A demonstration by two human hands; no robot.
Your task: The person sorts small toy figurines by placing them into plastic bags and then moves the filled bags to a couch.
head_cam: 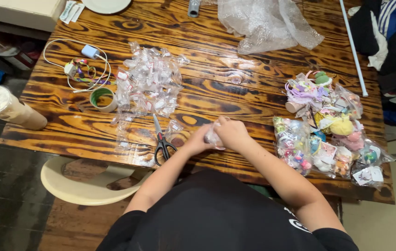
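Item in hand: a small clear plastic bag (213, 137), partly hidden, pinched between both hands at the near edge of the wooden table (235, 97), just in front of the person's black shirt (216, 214). What it contains cannot be made out.

Left hand (197, 143): fingers curled against the left side of the bag, gripping it.

Right hand (233, 132): closed over the top and right side of the bag, covering most of it.

Handling note, as a judgement: thin film of this kind likely crumples and slips, so the work is best done low over the tabletop, with one hand steadying the bag while the fingertips of the other work its edge; a tight squeeze would likely crush whatever is inside.

Just left of the hands: black-handled scissors (162, 139), lying shut, blades pointing away from the person.

Right of the hands: a cluster of filled clear bags of colourful small toys and trinkets (328, 135), touching one another.

Middle distance, left: a loose heap of small empty clear bags (149, 83); beside it a roll of tape (103, 98); further left a white charger with coiled cable (89, 53).

Off the table's left edge: a tall lidded drink cup (3, 108); below it, a cream stool (86, 183).

Far edge: crumpled bubble wrap (267, 23), a white plate (106, 4) and a long white rod (353, 46) along the right side.
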